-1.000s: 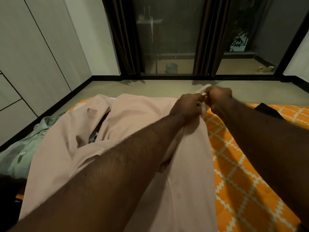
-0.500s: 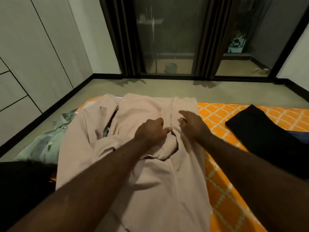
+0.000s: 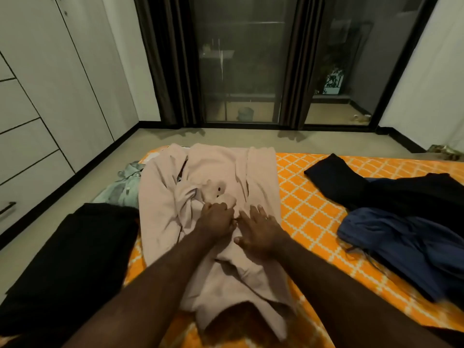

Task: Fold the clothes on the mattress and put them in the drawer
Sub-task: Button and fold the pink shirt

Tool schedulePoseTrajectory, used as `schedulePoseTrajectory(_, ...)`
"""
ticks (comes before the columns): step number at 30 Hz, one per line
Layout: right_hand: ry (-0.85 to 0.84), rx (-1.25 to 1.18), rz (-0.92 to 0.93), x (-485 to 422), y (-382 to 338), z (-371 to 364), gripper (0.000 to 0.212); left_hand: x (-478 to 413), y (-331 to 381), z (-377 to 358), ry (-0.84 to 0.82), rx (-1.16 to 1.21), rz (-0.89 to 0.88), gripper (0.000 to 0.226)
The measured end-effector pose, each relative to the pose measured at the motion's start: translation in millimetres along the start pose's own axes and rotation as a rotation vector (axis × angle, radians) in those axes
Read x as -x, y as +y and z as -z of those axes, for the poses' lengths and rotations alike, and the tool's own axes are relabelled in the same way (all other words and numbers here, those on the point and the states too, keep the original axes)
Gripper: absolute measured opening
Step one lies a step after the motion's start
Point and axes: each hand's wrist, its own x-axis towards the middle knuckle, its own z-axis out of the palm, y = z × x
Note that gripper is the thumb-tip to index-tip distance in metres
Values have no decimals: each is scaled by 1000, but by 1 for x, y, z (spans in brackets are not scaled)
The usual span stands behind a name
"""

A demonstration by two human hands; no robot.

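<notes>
A stack of closed drawer fronts (image 3: 22, 144) runs down the left edge of the frame, at least three of them, set in a pale wardrobe. One dark handle (image 3: 7, 209) shows on the lowest. Because they are closed, their contents are hidden.

A mattress (image 3: 313, 197) with an orange cover and white lattice pattern lies on the floor, filling the lower centre and right of the frame. Five garments show on or beside it.

One pink shirt (image 3: 213, 172) lies lengthwise in the centre of the frame, on the left part of the mattress. It is pale, creased and partly folded inward, with a sleeve bunched across its middle and a cuff with one dark button turned up.

The left hand (image 3: 216, 219) is at the shirt's middle, and its grip is closed, fingers curled into a fold of the pink cloth. The right hand (image 3: 261, 229) is just beside it, and its grip is wide, fingers spread flat and pressing the shirt down. It wears one ring.

One pale green shirt (image 3: 125, 187) sticks out from under the pink shirt's left side. One left black garment (image 3: 75, 259) lies at lower left. At right, well apart from the pink shirt, one right black garment (image 3: 351, 182) lies against one navy garment (image 3: 401, 247).

Two dark curtains hang by glass doors across the top of the frame.
</notes>
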Motion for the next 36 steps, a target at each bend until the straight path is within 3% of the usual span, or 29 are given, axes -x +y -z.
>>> schedulePoseTrajectory(5, -159, 109, 117, 23, -3, -2, 84, 31, -8, -5, 73, -82, 41, 26)
schedulePoseTrajectory(10, -273, 113, 113, 34, -6, -2, 87, 46, -25, -7, 148, -79, 132, 26)
schedulePoseTrajectory(14, -273, -53, 47, 41, -5, 13, 92, 62, -27, -12, 200, -29, 200, 53)
schedulePoseTrajectory(17, -231, -266, -20, 47, 0, 27, 95, 70, -21, -6, 226, 19, 109, 60)
schedulePoseTrajectory(21, -126, -240, -26, 57, 4, 32, 88, 82, -4, 4, 101, 141, -124, 40)
schedulePoseTrajectory(23, -71, -177, -25, 61, 0, 32, 77, 92, 5, 3, 34, 144, -205, 30)
schedulePoseTrajectory(26, -17, -126, 21, 70, -12, 35, 49, 108, 19, 1, 9, 152, -237, 32)
schedulePoseTrajectory(28, -79, -83, 53, 79, -23, 39, 35, 117, 25, 4, 8, 152, -248, 36)
schedulePoseTrajectory(32, -282, 80, 56, 98, -41, 38, 36, 133, 34, 12, 80, 125, -287, 31)
schedulePoseTrajectory(36, -190, 129, 34, 113, -47, 27, 34, 141, 44, 16, 102, 71, -328, 25)
